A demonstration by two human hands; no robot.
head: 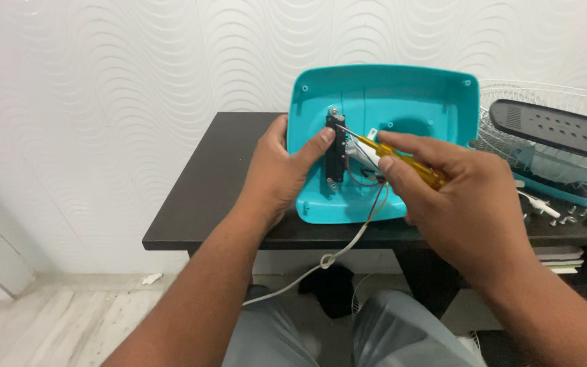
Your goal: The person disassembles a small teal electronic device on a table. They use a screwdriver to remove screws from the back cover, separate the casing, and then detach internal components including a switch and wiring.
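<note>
The right hand [467, 204] is clamping a yellow-handled screwdriver [402, 158], its shaft slanting up-left to the black switch block [335, 149] that the left hand [280, 173] is pinning inside the turquoise base shell [436, 102] at the desk's [205, 204] front edge.

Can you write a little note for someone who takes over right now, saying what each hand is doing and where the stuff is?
Left hand: grips the left edge of the turquoise shell, which is tipped up on the dark table, thumb beside the black switch block.
Right hand: holds the yellow-handled screwdriver, tip at the block's upper end.
Done: shell open, wires exposed, loose screws lie on the table to the right.
Left: the block is still mounted; white cord hangs off the front.
</note>
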